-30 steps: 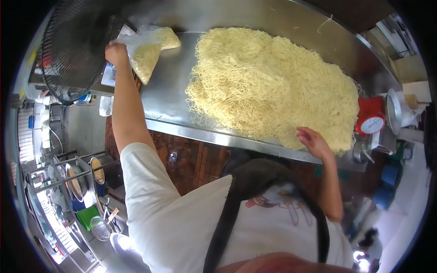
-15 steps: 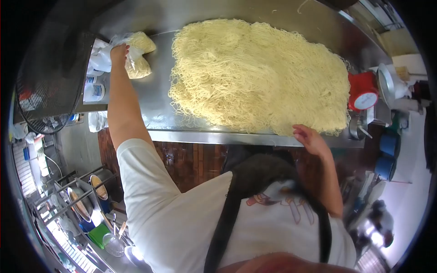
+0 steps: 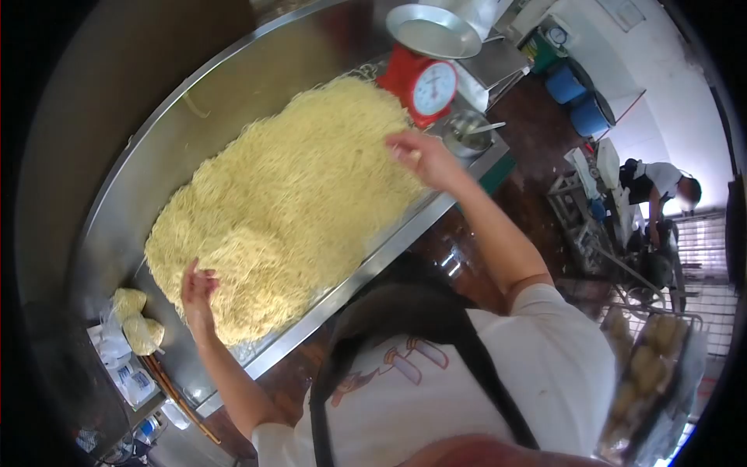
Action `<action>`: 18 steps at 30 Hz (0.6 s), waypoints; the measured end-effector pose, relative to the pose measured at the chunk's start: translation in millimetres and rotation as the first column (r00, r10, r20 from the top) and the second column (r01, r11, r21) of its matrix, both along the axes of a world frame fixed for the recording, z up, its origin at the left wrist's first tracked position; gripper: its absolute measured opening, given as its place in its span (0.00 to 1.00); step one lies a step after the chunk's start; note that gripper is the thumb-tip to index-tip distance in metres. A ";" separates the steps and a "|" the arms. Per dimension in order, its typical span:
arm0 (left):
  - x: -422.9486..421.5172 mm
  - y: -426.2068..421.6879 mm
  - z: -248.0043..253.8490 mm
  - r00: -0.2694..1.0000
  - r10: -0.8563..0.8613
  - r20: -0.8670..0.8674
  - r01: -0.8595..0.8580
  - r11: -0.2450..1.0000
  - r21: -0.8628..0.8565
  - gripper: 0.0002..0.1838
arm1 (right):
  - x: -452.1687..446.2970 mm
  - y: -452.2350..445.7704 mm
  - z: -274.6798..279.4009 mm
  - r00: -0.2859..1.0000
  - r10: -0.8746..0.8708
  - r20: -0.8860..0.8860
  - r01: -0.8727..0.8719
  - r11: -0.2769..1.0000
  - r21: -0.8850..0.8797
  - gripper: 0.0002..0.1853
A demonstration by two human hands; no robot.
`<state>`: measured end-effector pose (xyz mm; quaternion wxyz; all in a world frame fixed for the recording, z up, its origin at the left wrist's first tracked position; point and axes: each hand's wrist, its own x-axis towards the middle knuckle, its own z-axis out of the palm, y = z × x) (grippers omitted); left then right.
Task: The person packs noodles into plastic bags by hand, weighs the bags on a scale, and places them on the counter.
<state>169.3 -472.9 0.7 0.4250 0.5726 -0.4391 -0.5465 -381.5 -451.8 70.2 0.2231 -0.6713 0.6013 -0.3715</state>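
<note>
Left hand [image 3: 199,289] moved to noodles [image 3: 303,187] on metal table [image 3: 180,359] above brown floor [image 3: 537,132].

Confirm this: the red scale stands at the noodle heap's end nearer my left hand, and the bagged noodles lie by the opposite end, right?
No, the head view shows the red scale at the end of the noodle heap nearer your right hand, not your left hand. The bagged noodles lie by the opposite end.

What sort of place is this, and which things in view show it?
Probably a noodle-making kitchen or workshop: a big heap of noodles on a metal worktop, a red dial scale beside it, and bagged noodles at the worktop's other end.
</note>
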 end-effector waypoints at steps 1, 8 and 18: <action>-38.7 11.1 -0.8 0.999 -0.007 0.036 0.007 1.000 -0.003 0.26 | -41.1 -10.1 17.8 0.994 -0.107 -0.005 0.105 0.984 -0.143 0.14; -270.5 67.1 -14.7 0.996 0.038 -0.076 -0.016 0.963 0.269 0.24 | -374.7 -148.0 26.7 0.807 -0.520 0.280 0.589 0.681 -0.436 0.13; -383.1 55.6 5.2 0.987 0.095 0.126 -0.130 0.944 0.305 0.19 | -630.3 -373.0 15.2 0.665 -0.745 -0.048 0.661 0.618 -0.425 0.24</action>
